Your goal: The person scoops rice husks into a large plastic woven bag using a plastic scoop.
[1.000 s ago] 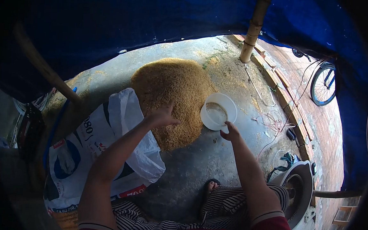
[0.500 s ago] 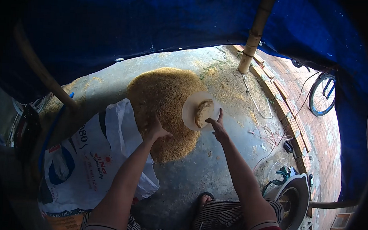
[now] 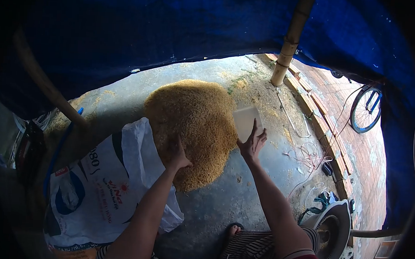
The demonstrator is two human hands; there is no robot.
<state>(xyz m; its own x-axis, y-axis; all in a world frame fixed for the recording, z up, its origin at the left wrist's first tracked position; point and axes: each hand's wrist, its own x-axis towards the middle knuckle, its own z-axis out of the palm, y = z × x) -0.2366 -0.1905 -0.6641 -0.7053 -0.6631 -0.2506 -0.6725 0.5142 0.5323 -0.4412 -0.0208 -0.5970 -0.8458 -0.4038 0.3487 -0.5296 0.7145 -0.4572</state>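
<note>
A translucent plastic tub point(image 3: 247, 123) is held up in my right hand point(image 3: 252, 143), at the right edge of the grain heap. The tub is tipped, with its side towards me, and its inside is hidden. My left hand point(image 3: 180, 157) is over the near part of the grain heap point(image 3: 199, 113), thumb spread from the fingers and nothing visible in it. Beside the left wrist lies a white printed sack point(image 3: 105, 190), its upper edge against the heap.
Overhead hangs a blue tarp point(image 3: 174, 31) with a bamboo pole point(image 3: 286, 54) at the right. A row of bricks point(image 3: 325, 130) borders the concrete floor. A grey basin-like thing point(image 3: 335, 237) stands near my right elbow, with loose cord point(image 3: 308, 154) beyond. A bicycle wheel point(image 3: 365, 111) is at far right.
My right hand has turned the tub from facing me, with grain in it, to side-on, and moved it slightly right. My left hand has stayed about the same over the heap.
</note>
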